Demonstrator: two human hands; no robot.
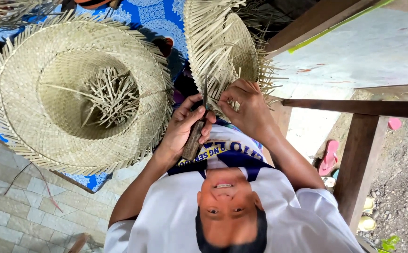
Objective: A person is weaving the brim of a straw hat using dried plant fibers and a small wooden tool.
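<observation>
Neither of my own hands shows in the head view. A person in a white shirt (pixel 166 211) appears upside down at the bottom centre, arms reaching up the frame. One of that person's hands (pixel 183 126) grips a knife by its wooden handle (pixel 193 139), the thin blade pointing at a woven straw hat (pixel 222 47). The other hand (pixel 250 110) pinches that hat's frayed rim beside the blade. A larger woven straw hat (pixel 30 98) lies crown-down at left, with loose strips sticking up inside its crown.
A blue patterned cloth (pixel 154 14) lies under the hats. Pale floor tiles (pixel 21 206) fill the lower left. A wooden rail and post (pixel 354 154) stand at right, with a pink sandal (pixel 328 158) and gravel ground (pixel 401 187) beyond.
</observation>
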